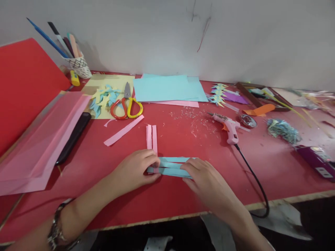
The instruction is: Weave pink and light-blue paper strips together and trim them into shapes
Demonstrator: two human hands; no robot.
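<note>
Pen cup [80, 66] sits far ahead-left of the left hand [138, 165], small yellow item [74, 78] near it. Scissors [127, 94] lie ahead of that hand, partly on yellow paper [115, 78]. Glue gun [230, 127] is ahead-right of the right hand [205, 176]; tinsel bundle [282, 130] and purple box [311, 158] farther right.

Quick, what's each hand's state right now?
Left hand: curled at the pink strips and blue strips; pinching or pressing, can't tell.
Right hand: curled over the blue strips' right end; grip unclear.
</note>
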